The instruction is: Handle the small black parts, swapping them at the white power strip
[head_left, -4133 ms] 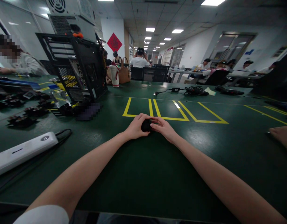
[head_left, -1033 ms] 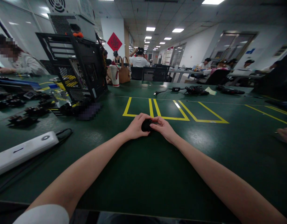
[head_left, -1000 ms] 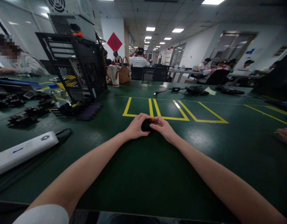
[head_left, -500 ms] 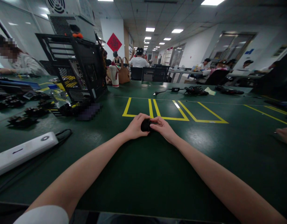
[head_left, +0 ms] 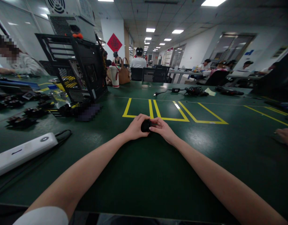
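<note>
A small black rounded object (head_left: 145,126) sits between my two hands over the green table (head_left: 144,175); its exact kind is too dark to make out. My left hand (head_left: 136,127) is curved around its left side, with the thumb below and the fingers over the top. From the right, my right hand (head_left: 163,129) pinches the object's edge with thumb and fingertips. Just beyond the hands, yellow tape outlines (head_left: 172,119) mark the tabletop.
A black computer case (head_left: 87,68) stands at the left, near black fan-like parts (head_left: 22,122) and a plastic bottle (head_left: 58,97). Closer lies a white power strip (head_left: 27,153). Cables (head_left: 195,91) lie at the back. Another person's hand (head_left: 285,136) is at the right edge.
Both hands stay around the black object in nearly the same place. My right thumb has shifted very slightly to the left; the view has moved a little.
</note>
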`<state>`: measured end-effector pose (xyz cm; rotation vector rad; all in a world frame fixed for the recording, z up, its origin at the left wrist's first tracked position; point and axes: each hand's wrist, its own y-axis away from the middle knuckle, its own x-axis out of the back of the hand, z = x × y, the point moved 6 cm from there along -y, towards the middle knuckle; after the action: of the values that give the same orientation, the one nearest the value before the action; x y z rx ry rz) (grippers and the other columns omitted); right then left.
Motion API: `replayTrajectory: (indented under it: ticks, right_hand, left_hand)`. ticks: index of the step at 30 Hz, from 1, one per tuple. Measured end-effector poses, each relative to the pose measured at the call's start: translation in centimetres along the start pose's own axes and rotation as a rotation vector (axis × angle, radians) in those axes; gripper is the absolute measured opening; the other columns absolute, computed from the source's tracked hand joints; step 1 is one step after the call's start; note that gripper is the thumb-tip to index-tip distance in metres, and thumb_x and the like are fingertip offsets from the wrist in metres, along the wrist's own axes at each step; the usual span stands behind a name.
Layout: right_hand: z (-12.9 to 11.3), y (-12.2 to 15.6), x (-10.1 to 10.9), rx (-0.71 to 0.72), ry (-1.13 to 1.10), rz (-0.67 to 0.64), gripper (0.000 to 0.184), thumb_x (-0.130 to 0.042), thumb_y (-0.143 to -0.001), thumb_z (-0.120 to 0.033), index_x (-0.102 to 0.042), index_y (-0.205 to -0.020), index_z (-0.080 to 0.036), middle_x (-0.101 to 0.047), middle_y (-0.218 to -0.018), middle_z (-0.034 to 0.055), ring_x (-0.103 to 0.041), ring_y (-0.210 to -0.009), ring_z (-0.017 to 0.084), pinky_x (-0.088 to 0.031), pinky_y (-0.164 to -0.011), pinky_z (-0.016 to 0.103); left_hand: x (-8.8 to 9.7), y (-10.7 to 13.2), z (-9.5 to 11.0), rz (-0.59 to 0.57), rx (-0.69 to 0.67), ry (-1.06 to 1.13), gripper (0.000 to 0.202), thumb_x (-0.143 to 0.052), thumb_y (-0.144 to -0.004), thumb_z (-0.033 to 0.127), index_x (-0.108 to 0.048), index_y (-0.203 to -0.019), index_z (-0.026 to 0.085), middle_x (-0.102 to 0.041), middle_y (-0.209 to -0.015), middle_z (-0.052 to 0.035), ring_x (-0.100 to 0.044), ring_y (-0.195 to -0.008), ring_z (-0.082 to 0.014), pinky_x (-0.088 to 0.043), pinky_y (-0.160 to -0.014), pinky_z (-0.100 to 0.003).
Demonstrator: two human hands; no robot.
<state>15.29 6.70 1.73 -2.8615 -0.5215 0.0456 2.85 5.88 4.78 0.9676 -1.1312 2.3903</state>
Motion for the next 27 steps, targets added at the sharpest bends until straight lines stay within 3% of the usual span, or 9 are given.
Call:
replayTrajectory:
  ticks: [7, 16, 21, 27]
  right_hand:
    - [0.28, -0.26, 0.35, -0.002, 0.030, 0.055, 0.032, -0.066, -0.064, -0.026, -0.053, -0.093, -0.021, -0.055, -0.096, 0.0018, -0.055, -0.090, 0.015, -0.040, -0.088, 0.037]
    - [0.38, -0.11, 0.14, -0.027, -0.002, -0.043, 0.040, -0.069, -0.060, -0.019, -0.051, -0.095, -0.024, -0.054, -0.097, 0.0012, -0.054, -0.093, 0.016, -0.040, -0.088, 0.038]
    - [0.25, -0.11, 0.22, 0.000, 0.009, 0.004, 0.031, -0.066, -0.063, -0.022, -0.052, -0.090, -0.023, -0.053, -0.097, 0.0012, -0.054, -0.092, 0.015, -0.042, -0.087, 0.037]
    - [0.42, -0.25, 0.26, -0.032, 0.032, 0.007, 0.037, -0.066, -0.064, -0.022, -0.051, -0.097, -0.023, -0.053, -0.098, 0.0020, -0.054, -0.093, 0.016, -0.040, -0.089, 0.038]
  left_hand:
    - [-0.09, -0.06, -0.06, 0.004, -0.007, -0.012, 0.056, -0.065, -0.060, 0.021, -0.040, -0.110, 0.022, -0.044, -0.106, -0.0053, -0.045, -0.100, -0.0225, -0.039, -0.087, -0.040]
    - [0.08, -0.02, 0.13, 0.004, -0.002, -0.009, 0.054, -0.064, -0.060, 0.021, -0.041, -0.109, 0.022, -0.044, -0.107, -0.0055, -0.045, -0.100, -0.0225, -0.039, -0.086, -0.040]
    - [0.08, -0.05, 0.22, 0.001, 0.000, -0.004, 0.053, -0.063, -0.061, 0.021, -0.041, -0.109, 0.021, -0.045, -0.107, -0.0059, -0.045, -0.100, -0.0223, -0.039, -0.087, -0.040]
    - [0.13, -0.03, 0.30, -0.007, 0.020, 0.010, 0.052, -0.064, -0.061, 0.020, -0.041, -0.108, 0.023, -0.045, -0.106, -0.0051, -0.045, -0.100, -0.0226, -0.040, -0.086, -0.041]
